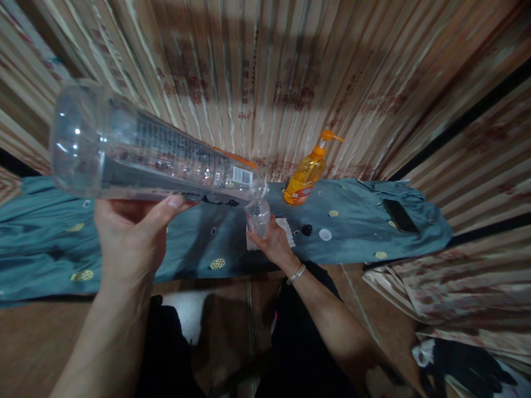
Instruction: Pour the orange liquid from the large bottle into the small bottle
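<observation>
My left hand (133,232) is wrapped round a large clear plastic bottle (166,155) with a printed label. The bottle is tilted nearly level, its base at the left and its neck pointing right and slightly down. Its mouth meets the top of a small clear bottle (258,216); whether the two touch I cannot tell. My right hand (276,240), with a bracelet at the wrist, closes round that small bottle and holds it upright over a white tissue (287,231). Right of it lie a black cap (307,229) and a white cap (325,235).
An orange pump bottle (305,177) with yellow liquid stands at the back of the narrow surface, which a teal cloth (186,249) covers. Toward the right end lies a dark phone (400,215). Patterned curtains (265,83) hang close behind and on both sides.
</observation>
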`<act>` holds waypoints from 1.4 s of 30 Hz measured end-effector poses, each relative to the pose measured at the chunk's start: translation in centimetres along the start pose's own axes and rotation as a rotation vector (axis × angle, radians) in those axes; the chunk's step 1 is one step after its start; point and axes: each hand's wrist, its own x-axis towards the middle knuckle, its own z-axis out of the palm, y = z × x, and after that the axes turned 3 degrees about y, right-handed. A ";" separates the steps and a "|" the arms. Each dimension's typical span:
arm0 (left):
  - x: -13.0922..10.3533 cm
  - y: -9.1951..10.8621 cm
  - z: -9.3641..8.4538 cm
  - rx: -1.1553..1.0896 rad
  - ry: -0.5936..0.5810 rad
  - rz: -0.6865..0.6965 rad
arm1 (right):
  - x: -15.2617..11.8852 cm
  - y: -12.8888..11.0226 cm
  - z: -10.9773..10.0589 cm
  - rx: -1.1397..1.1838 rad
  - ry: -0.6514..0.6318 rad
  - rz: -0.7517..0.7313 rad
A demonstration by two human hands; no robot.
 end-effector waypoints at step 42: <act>0.1 -0.3 -0.1 0.014 0.032 0.022 | 0.0 0.0 -0.1 -0.010 -0.029 0.001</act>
